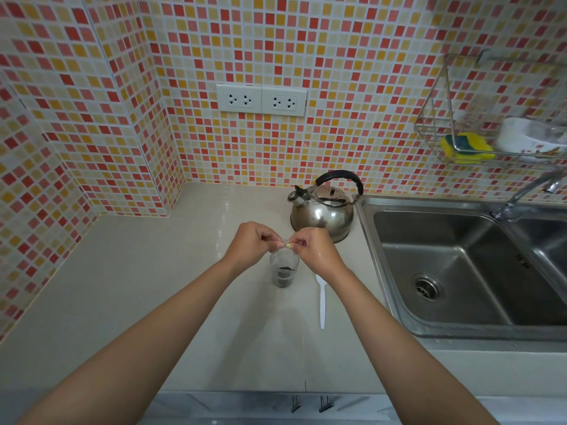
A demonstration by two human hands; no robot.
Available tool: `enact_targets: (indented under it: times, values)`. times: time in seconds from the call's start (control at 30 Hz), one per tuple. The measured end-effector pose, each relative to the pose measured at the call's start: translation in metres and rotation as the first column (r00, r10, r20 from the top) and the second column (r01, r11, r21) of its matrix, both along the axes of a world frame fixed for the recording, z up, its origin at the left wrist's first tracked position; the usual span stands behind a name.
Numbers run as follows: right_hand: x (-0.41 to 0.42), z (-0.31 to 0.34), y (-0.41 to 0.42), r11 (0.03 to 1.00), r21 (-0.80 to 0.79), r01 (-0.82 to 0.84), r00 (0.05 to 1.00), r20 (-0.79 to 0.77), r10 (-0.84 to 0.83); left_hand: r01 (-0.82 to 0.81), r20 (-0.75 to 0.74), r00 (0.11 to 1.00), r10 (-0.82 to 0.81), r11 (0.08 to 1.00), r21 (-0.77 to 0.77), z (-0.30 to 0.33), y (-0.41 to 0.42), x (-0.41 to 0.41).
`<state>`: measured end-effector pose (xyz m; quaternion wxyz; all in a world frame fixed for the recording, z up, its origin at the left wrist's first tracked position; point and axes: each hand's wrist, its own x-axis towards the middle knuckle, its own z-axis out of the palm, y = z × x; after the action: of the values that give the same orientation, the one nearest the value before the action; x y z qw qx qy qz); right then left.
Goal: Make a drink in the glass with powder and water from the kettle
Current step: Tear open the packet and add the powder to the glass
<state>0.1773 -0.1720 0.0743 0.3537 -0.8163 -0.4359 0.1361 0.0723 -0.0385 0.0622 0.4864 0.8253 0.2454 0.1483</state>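
A clear glass (283, 269) stands on the beige counter (138, 286) with dark powder at its bottom. Right above its rim, my left hand (253, 240) and my right hand (310, 248) meet, both pinching a small yellowish packet (288, 246) between their fingertips. Most of the packet is hidden by my fingers. A steel kettle (322, 213) with a black handle sits just behind the glass, its spout pointing left. A white plastic spoon (322, 299) lies on the counter to the right of the glass.
A steel sink (460, 271) with a tap (527, 191) fills the right side. A wire rack (478, 139) on the tiled wall holds a yellow-green sponge and a white dish. Two sockets (260, 99) sit on the back wall.
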Motion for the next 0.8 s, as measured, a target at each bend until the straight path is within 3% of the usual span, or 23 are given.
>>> enact_targets:
  times: [0.2, 0.27, 0.4, 0.5, 0.57, 0.8]
  values:
    - [-0.002, 0.007, 0.001, 0.989, -0.133, -0.066, 0.992, 0.101, 0.079, 0.083, -0.030, 0.996, -0.082, 0.996, 0.021, 0.009, 0.002, -0.005]
    - [-0.004, 0.007, 0.004, 0.996, -0.093, -0.012, 0.997, 0.073, 0.019, 0.070, 0.006, 0.998, -0.069, 0.995, -0.070, 0.008, -0.001, -0.010]
    - [-0.016, 0.007, 0.011, 0.977, 0.070, 0.202, 0.943, -0.282, -0.175, -0.019, -0.028, 1.000, 0.009, 0.934, -0.358, -0.001, 0.000, -0.033]
    - [-0.036, -0.001, 0.023, 0.960, 0.040, 0.278, 0.804, -0.556, -0.210, -0.118, -0.029, 0.992, 0.122, 0.829, -0.547, -0.013, 0.011, -0.057]
    - [-0.053, -0.011, 0.033, 0.956, -0.028, 0.294, 0.729, -0.641, -0.243, -0.197, -0.060, 0.978, 0.201, 0.787, -0.585, -0.020, 0.020, -0.072]
    - [-0.095, -0.061, 0.070, 0.925, -0.173, 0.338, 0.763, -0.525, -0.377, -0.445, -0.250, 0.895, 0.368, 0.723, -0.528, -0.056, 0.050, -0.093]
